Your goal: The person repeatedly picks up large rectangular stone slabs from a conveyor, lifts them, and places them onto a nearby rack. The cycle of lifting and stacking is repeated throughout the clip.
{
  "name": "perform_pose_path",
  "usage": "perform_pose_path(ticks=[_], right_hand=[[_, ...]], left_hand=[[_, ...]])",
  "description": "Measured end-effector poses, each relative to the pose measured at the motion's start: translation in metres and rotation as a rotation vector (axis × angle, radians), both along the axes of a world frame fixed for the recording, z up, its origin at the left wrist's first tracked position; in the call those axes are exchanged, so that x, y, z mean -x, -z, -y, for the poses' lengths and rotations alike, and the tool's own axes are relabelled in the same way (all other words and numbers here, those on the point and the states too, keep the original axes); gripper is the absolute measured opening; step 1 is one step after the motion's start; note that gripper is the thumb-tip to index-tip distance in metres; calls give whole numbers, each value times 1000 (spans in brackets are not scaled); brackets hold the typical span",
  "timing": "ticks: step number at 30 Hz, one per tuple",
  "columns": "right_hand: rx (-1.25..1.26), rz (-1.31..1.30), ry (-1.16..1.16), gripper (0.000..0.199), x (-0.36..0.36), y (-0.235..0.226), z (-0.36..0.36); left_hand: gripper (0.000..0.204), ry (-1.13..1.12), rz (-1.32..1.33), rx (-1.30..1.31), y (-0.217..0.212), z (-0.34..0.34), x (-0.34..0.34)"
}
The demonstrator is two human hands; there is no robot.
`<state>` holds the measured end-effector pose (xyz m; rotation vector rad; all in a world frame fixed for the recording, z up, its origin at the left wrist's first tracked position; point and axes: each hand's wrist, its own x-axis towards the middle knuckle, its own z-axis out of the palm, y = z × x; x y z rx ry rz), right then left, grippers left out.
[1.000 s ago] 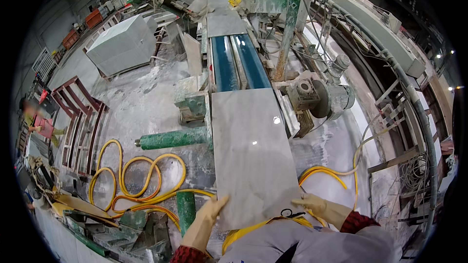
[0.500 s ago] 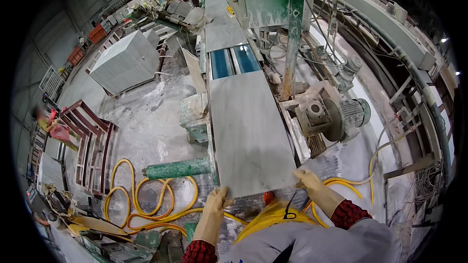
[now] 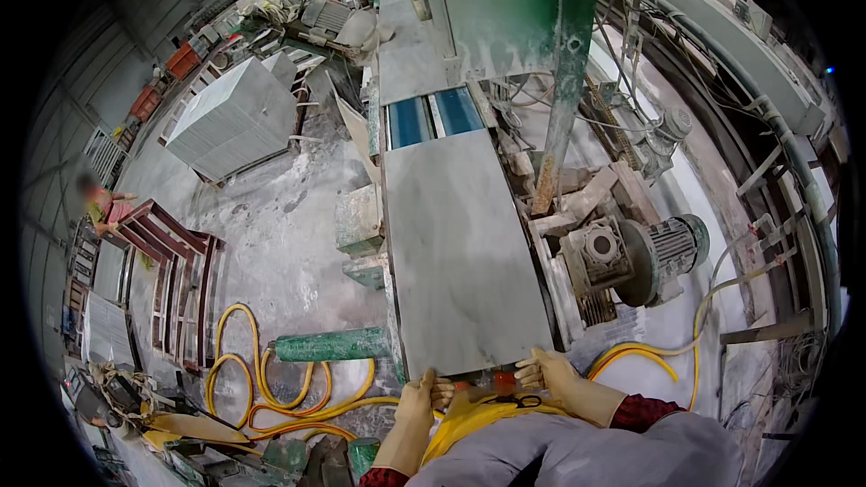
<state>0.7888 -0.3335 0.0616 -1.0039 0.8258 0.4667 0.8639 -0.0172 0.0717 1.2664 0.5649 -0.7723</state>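
A long grey stone slab [image 3: 460,252] lies flat on a conveyor with blue belts [image 3: 433,115] showing beyond its far end. My left hand [image 3: 419,399], in a pale glove, presses against the slab's near edge at its left corner. My right hand [image 3: 552,370], also gloved, rests at the near right corner of the slab. Neither hand wraps round anything; the fingers are bent against the edge. A yellow apron [image 3: 469,415] covers my front just below the hands.
An electric motor with gearbox [image 3: 640,257] sits right of the conveyor. Yellow hoses [image 3: 271,388] and a green cylinder [image 3: 329,344] lie on the dusty floor at left. A stack of slabs [image 3: 230,117] and red racks [image 3: 176,289] stand further left, beside another person [image 3: 104,207].
The slab has slid away from me along the conveyor, covering more of the blue belts. Both hands followed its near edge forward and the view leaned further over the machine.
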Motion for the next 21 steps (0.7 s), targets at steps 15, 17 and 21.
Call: perform_pose_path(ticks=[15,17,21], right_hand=[[15,67,185,47,-138,14,22],[-37,73,187,46,-153,19,28],[-88,130,240,34,-175,34,39]], left_hand=[[43,-34,92,42,14,35,-132],[40,-54,100,135,25,35,-149],[36,-89,116,32,14,51,-168]])
